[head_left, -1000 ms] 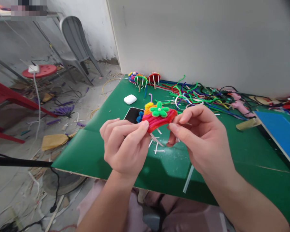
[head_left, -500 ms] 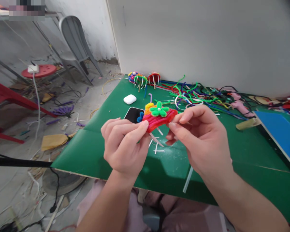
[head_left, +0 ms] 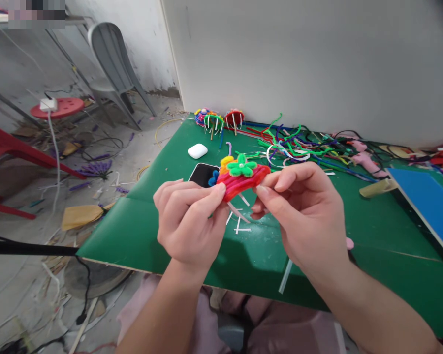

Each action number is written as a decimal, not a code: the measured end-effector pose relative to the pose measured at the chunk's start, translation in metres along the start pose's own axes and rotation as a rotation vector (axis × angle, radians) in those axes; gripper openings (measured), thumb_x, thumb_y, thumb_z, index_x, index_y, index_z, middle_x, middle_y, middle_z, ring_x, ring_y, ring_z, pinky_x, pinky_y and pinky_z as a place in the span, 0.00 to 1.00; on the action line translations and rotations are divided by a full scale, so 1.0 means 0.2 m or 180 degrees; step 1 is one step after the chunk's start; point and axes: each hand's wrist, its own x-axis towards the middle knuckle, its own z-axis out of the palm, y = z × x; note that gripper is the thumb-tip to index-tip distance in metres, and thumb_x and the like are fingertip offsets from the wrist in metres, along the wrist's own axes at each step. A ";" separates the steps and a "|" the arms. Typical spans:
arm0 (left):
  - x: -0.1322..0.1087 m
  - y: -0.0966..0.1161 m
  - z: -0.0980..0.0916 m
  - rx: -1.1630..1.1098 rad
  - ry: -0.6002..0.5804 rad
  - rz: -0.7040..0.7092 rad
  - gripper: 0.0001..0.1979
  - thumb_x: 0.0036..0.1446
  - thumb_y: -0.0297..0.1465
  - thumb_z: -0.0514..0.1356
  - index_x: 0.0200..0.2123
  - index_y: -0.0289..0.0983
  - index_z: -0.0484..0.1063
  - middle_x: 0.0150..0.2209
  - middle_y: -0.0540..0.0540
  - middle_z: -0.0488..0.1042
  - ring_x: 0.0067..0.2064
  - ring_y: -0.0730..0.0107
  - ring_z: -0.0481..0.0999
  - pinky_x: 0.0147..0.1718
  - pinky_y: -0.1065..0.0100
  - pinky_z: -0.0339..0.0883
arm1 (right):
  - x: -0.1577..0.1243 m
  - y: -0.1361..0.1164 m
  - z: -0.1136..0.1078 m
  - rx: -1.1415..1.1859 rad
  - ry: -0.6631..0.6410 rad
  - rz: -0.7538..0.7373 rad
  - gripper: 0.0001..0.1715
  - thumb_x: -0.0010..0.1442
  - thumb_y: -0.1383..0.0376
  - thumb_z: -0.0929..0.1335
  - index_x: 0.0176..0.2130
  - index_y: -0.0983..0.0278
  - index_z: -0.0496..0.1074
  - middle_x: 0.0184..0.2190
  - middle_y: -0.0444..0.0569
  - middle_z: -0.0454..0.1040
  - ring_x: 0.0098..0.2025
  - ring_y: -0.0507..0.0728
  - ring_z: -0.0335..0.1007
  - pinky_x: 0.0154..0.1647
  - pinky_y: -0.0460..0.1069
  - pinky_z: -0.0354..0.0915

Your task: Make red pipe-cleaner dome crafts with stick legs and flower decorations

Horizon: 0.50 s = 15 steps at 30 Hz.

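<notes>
Between my hands, above the green table (head_left: 140, 231), is a small pipe-cleaner craft piece (head_left: 245, 182) in red and pink, with green, yellow and blue flowers on it. My left hand (head_left: 192, 216) pinches its left end between thumb and fingers. The right end is pinched by my right hand (head_left: 302, 211), whose thumb and index finger press on the red edge. A pale strip (head_left: 239, 213) hangs from the underside. My fingers hide parts of both ends. Below it on the table lie several cut white strips (head_left: 239, 229).
A black phone (head_left: 203, 174) and a white earbud case (head_left: 197, 151) lie behind my left hand. Further back are small umbrella-like crafts (head_left: 235, 119), a heap of pipe cleaners (head_left: 288, 140) and a pink glue gun (head_left: 367, 162). A blue board (head_left: 428, 196) is at right, a clear stick (head_left: 286, 278) near the front.
Both hands keep their pinch on the craft piece, almost unmoved. The view has shifted very slightly, and a pink round thing now shows beside my right wrist.
</notes>
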 end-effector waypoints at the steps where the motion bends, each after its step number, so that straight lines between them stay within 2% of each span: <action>1: 0.00 0.00 0.00 -0.0025 -0.0007 0.0010 0.13 0.46 0.21 0.64 0.34 0.44 0.73 0.27 0.53 0.70 0.30 0.71 0.70 0.32 0.60 0.65 | 0.00 0.00 0.00 0.0025 -0.0001 -0.0010 0.10 0.55 0.72 0.68 0.29 0.59 0.62 0.29 0.39 0.69 0.25 0.47 0.69 0.25 0.44 0.72; 6: 0.00 0.00 0.00 -0.0105 -0.0001 0.0001 0.13 0.45 0.20 0.64 0.34 0.43 0.73 0.27 0.52 0.70 0.30 0.71 0.70 0.33 0.62 0.65 | 0.00 0.01 0.00 0.0177 -0.0037 -0.0087 0.10 0.54 0.72 0.68 0.29 0.60 0.64 0.29 0.39 0.69 0.24 0.46 0.69 0.25 0.43 0.71; 15: 0.00 0.01 0.00 -0.0054 -0.0012 -0.0026 0.13 0.45 0.19 0.63 0.34 0.41 0.73 0.28 0.52 0.71 0.30 0.71 0.70 0.33 0.61 0.66 | 0.01 0.01 0.00 0.0288 -0.0022 0.0081 0.09 0.53 0.71 0.69 0.30 0.59 0.66 0.28 0.39 0.70 0.28 0.48 0.71 0.26 0.43 0.71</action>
